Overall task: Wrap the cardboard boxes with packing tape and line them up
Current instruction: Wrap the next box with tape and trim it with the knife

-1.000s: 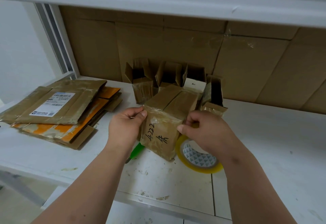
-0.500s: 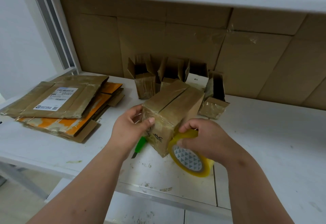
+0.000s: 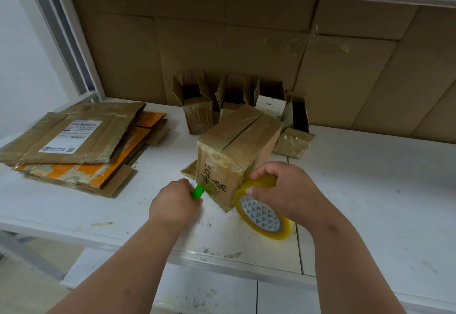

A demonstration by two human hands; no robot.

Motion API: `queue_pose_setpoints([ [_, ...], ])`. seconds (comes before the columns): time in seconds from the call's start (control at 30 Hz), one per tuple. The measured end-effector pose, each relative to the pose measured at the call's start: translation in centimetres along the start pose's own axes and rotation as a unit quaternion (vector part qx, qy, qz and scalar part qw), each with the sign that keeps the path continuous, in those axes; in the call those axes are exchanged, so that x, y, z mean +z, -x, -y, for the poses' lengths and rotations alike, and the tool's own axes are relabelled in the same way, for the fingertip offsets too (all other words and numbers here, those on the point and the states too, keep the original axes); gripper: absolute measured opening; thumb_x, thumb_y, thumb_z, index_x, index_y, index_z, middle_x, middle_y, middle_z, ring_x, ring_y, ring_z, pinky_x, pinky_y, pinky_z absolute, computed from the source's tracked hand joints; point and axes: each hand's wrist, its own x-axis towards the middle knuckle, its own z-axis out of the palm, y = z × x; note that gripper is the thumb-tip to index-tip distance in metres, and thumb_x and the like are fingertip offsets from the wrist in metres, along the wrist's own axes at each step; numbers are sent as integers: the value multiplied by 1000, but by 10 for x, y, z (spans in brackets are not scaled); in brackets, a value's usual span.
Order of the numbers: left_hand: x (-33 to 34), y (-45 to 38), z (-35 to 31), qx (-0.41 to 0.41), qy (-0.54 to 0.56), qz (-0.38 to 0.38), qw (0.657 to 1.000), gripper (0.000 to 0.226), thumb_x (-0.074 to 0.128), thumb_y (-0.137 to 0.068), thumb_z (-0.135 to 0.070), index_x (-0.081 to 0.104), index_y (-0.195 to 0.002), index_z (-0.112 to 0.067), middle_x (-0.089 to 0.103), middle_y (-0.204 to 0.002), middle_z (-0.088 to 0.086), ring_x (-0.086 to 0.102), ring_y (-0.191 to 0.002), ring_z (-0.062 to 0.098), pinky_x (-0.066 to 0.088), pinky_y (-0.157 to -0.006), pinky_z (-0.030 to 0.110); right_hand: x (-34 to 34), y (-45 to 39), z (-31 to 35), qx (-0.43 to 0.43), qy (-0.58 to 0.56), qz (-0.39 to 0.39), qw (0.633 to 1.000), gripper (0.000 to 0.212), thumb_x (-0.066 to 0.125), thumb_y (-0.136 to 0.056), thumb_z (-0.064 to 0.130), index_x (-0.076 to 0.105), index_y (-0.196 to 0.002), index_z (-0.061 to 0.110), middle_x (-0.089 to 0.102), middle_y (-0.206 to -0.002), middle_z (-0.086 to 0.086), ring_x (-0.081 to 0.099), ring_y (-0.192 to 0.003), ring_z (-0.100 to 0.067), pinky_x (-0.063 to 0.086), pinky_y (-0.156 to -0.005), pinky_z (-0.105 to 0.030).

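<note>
While the right hand (image 3: 283, 190) curls around a yellow tape roll (image 3: 262, 212) standing on the white shelf (image 3: 370, 190), the left hand (image 3: 175, 202) grips a green-handled tool (image 3: 198, 191). Between the two hands, touching the roll, sits a taped cardboard box (image 3: 237, 155) with handwritten "A222" and a character. Beyond it, small open boxes (image 3: 197, 113) line the back; one white flap (image 3: 270, 103) reads "11#". Left of the hands lie flattened cartons (image 3: 74, 140) bearing a shipping label (image 3: 71, 136), its print illegible.
</note>
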Motion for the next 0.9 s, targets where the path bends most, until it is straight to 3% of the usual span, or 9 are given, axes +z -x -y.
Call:
queue_pose_setpoints([
  [0.17,-13,-2,9,-28,2,29,999,16,64,-88,-20,65,-104,-18,56,-82,-4,55,-83,17,44,-70,29,-1,5,-6,7,-4,5,1000,23,77,-80,39,64,-98,38,58,-107,13,57,-100,-9,56,-82,-32],
  [0.27,-24,6,19,-85,177,-3,980,6,67,-88,-21,64,-91,-16,58,-82,0,55,-83,21,47,-74,33,-1,7,-9,5,-27,11,1000,23,77,-81,36,66,-101,38,60,-107,14,59,-98,-7,56,-80,-28],
  [0.33,-32,13,22,-132,404,-66,903,6,68,-90,-20,64,-90,-14,58,-82,5,52,-75,21,44,-71,35,-3,7,-10,2,-60,26,998,24,71,-83,24,69,-104,37,61,-108,14,60,-96,-5,53,-73,-21],
  [0.4,-44,25,14,-131,550,-116,816,8,66,-94,-21,62,-88,-18,56,-85,5,49,-77,19,43,-74,34,-5,9,-10,-2,-89,48,995,32,66,-84,14,71,-105,37,62,-108,14,61,-93,-3,49,-69,-17],
  [0.47,-55,38,-5,-70,603,-117,786,5,63,-96,-23,63,-92,-20,61,-92,4,57,-87,18,48,-82,34,-4,9,-7,-8,-107,61,992,33,69,-83,12,70,-104,38,63,-105,15,62,-90,-3,51,-69,-19],
  [0.57,-63,63,-37,54,552,-107,825,6,61,-97,-28,65,-100,-25,69,-102,1,62,-93,14,51,-86,34,4,7,0,-13,-143,56,988,27,77,-81,15,70,-95,37,67,-102,13,66,-87,-5,57,-79,-28],
  [0.67,-55,78,-60,147,413,-100,893,3,58,-98,-32,60,-98,-30,65,-90,-5,57,-81,10,45,-75,31,16,4,3,12,-239,47,970,25,81,-77,11,73,-91,28,74,-97,4,71,-88,-17,57,-90,-41],
  [0.8,-48,74,-65,134,301,-115,937,3,61,-96,-31,59,-94,-29,64,-87,-4,58,-82,12,42,-70,28,25,5,-6,24,-327,84,941,22,75,-82,2,72,-97,18,75,-96,-7,72,-93,-24,56,-94,-44],
  [0.9,-49,71,-65,125,247,-126,953,2,66,-92,-29,64,-92,-30,66,-84,-9,60,-80,10,40,-66,22,10,1,-10,28,-342,82,936,19,66,-88,1,67,-102,14,75,-95,-9,72,-87,-20,57,-83,-33],
])
